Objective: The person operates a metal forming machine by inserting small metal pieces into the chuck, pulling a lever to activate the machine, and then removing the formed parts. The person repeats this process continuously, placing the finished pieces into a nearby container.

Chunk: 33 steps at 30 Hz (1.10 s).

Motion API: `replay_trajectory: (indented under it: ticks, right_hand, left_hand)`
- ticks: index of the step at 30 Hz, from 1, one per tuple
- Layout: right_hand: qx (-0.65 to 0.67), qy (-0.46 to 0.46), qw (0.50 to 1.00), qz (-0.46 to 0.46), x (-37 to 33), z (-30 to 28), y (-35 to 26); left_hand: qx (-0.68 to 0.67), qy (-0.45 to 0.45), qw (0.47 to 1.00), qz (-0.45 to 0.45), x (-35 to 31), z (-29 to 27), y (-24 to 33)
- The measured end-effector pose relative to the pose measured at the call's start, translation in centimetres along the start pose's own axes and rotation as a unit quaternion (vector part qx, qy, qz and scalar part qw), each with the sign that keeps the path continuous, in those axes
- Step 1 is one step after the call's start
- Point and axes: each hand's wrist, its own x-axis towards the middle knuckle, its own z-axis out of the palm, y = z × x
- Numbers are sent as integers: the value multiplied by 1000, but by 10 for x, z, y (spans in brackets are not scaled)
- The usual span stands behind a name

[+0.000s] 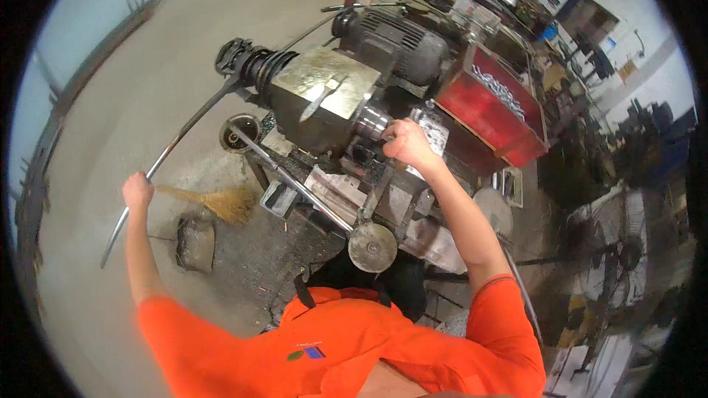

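My left hand point(138, 191) is wrapped round a long metal lever point(184, 130), out to the left of a small lathe. The lever slopes up to the ringed collar point(254, 68) at the far-left end of the lathe's headstock point(313, 118). At the other end of the headstock sits a shiny round spindle nose point(372, 122). My right hand point(408, 144) is closed right at its front, and the fingers hide whatever is in them. A brush point(322, 97) with a pale handle lies on top of the headstock.
Behind the lathe stand a finned motor point(398, 43) and a red bin point(493, 107) of small metal parts. A second bar point(287, 177) slants toward a round disc point(372, 247) near my body. A straw broom point(228, 204) and a dustpan point(196, 243) lie on the floor. A fan point(616, 250) stands right.
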Motion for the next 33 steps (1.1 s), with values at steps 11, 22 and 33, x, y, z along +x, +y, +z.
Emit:
replay_trajectory:
  ticks: [11,22,33]
  right_hand:
    - [-23,163,977,133,-222,-86,54]
    - [-184,-37,761,622,-527,-95,167]
    - [-244,-44,682,688,-635,-41,68]
  left_hand:
    - [-313,-156,917,190,-118,96,258]
    - [-146,-63,947,279,-51,41,252]
    - [-707,-183,683,-13,-52,-27,268]
